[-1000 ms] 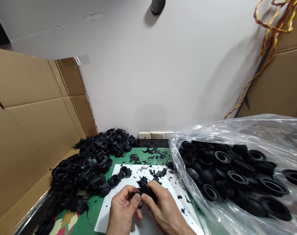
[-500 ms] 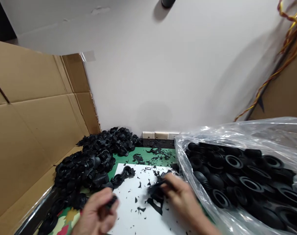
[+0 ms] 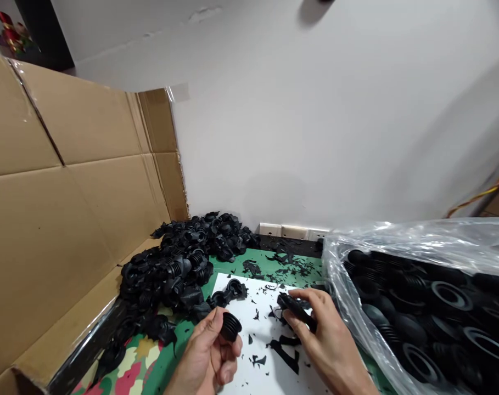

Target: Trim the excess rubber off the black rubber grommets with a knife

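My left hand (image 3: 203, 354) is closed around a small black ribbed rubber bellows (image 3: 231, 327), pinched between thumb and fingers above a white sheet (image 3: 251, 384). Across from it, my right hand (image 3: 329, 334) grips a slim black object (image 3: 301, 312) between thumb and fingers. Its far end lies near black scraps, and its exact kind cannot be made out. Larger black rubber offcuts (image 3: 288, 355) and small shreds are scattered over the sheet. Just beyond my left hand, two black rubber pieces (image 3: 233, 289) rest on the sheet's upper left.
A heap of black rubber parts (image 3: 183, 263) sits on the left beside a tall cardboard panel (image 3: 109, 203). At right, a clear plastic bag (image 3: 340, 274) holds many black bellows (image 3: 418, 329). Shreds litter the green mat (image 3: 257, 255). Wall sockets (image 3: 294, 232) are behind it.
The view has swung to the right, then left-side things appear farther right. My left hand has raised the bellows into clearer sight. My right hand has come off the large scrap, which now lies on the sheet.
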`<state>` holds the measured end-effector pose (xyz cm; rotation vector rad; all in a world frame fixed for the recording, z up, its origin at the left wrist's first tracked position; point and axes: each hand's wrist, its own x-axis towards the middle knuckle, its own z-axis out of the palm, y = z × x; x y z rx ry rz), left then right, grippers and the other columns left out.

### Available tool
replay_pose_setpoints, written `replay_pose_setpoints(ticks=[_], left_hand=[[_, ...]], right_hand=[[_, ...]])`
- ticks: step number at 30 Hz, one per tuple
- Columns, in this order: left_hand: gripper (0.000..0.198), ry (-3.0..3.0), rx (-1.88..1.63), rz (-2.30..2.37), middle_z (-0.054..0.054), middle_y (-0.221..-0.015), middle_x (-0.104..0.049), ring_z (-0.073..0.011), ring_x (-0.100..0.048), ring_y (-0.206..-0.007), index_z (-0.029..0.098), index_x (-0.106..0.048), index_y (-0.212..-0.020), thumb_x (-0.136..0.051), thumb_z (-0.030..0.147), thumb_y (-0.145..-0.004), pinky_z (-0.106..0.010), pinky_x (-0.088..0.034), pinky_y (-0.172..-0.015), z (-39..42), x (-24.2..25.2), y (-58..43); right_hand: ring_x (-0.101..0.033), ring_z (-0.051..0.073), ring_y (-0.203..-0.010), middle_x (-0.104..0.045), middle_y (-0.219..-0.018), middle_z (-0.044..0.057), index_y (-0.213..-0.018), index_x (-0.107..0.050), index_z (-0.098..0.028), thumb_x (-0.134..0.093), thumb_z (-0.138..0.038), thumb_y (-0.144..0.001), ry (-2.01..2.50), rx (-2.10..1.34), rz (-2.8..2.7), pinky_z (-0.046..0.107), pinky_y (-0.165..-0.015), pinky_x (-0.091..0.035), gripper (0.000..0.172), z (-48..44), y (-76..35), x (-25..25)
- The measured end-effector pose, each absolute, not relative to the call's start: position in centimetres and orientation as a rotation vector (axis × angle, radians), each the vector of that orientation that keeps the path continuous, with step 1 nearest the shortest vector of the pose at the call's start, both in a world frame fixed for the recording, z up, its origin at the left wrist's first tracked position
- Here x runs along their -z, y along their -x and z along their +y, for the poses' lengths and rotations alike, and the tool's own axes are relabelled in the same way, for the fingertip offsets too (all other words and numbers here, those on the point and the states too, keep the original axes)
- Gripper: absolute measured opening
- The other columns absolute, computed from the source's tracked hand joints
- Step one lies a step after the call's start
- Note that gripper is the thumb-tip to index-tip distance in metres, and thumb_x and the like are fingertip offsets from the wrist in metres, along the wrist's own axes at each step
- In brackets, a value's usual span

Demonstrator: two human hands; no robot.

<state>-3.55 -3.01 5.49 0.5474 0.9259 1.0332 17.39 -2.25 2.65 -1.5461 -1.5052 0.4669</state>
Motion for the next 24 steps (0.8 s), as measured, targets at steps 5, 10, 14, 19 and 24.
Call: replay_pose_setpoints(ticks=[5,10,14,19,24], left_hand=[[0.046,-0.543,-0.957,0.870,0.003,-0.047,-0.058,-0.0022,-0.037,-0.027,0.018,-0.057,-0.079,-0.076,0.056,-0.060,-0.014,-0.018,-0.033,-3.0,-5.5,2.9],[0.049,-0.568,-0.935,0.861,0.001,-0.050,-0.060,-0.0027,-0.039,-0.028,0.017,-0.064,-0.094,-0.072,0.056,-0.066,-0.015,-0.019,-0.034,-2.9,-5.5,2.3],[0.053,-0.560,-0.928,0.867,0.000,-0.051,-0.060,-0.0033,-0.039,-0.029,0.017,-0.064,-0.101,-0.072,0.055,-0.066,-0.015,-0.020,-0.035,-2.8,-5.6,1.8],[0.058,-0.569,-0.930,0.856,0.002,-0.053,-0.061,-0.0031,-0.040,-0.030,0.019,-0.061,-0.110,-0.074,0.053,-0.064,-0.015,-0.021,-0.035,-2.9,-5.6,1.2],[0.044,-0.644,-0.981,0.908,0.002,-0.054,-0.062,-0.0013,-0.040,-0.027,0.016,-0.060,-0.075,-0.076,0.054,-0.061,-0.014,-0.019,-0.032,-3.0,-5.2,0.4]], right_hand=[[-0.063,0.025,-0.084,-0.062,-0.097,0.008,-0.091,-0.064,-0.021,-0.059,-0.039,-0.072,1.451,-0.720,-1.297,0.035,-0.069,-0.052,0.027,-2.8,-17.4,-4.2],[-0.059,0.021,-0.069,-0.064,-0.077,0.003,-0.077,-0.064,-0.021,-0.059,-0.040,-0.075,1.337,-0.856,-1.196,0.030,-0.062,-0.048,0.019,-3.8,-16.6,-5.6],[-0.052,0.017,-0.060,-0.057,-0.065,0.000,-0.067,-0.060,-0.021,-0.055,-0.038,-0.079,1.244,-0.907,-1.305,0.027,-0.057,-0.043,0.022,-4.4,-15.6,-5.8],[-0.050,0.015,-0.058,-0.058,-0.069,0.001,-0.067,-0.060,-0.020,-0.055,-0.034,-0.081,1.161,-0.943,-1.351,0.026,-0.056,-0.041,0.020,-4.8,-14.7,-5.1],[-0.052,0.015,-0.058,-0.061,-0.066,0.001,-0.063,-0.062,-0.020,-0.055,-0.030,-0.081,1.117,-0.917,-1.348,0.025,-0.057,-0.043,0.021,-5.0,-14.0,-4.6]])
